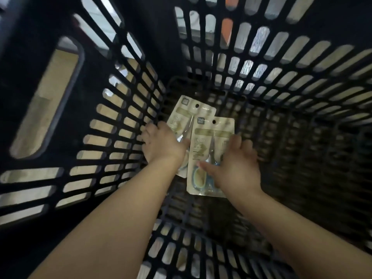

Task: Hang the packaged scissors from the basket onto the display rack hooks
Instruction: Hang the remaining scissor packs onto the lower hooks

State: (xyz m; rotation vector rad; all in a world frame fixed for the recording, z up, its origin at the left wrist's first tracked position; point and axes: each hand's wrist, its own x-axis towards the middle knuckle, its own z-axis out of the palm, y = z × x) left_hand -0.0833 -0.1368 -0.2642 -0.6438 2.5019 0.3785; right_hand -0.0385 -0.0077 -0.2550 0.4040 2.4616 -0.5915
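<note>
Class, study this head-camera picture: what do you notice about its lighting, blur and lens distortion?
Head view: dim inside the black basket, light showing only through its slots; slats bow outward from wide-angle distortion; edges smear with blur, while the two scissor packs near both hands stay fairly legible.

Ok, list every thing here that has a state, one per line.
basket: nearly emptied, two packs on its floor
right pack: flat, overlapping the other, under the right hand
left pack: flat, partly covered, under the left hand
left hand: on its pack, fingers hidden
right hand: fingers spread, on its pack
</note>
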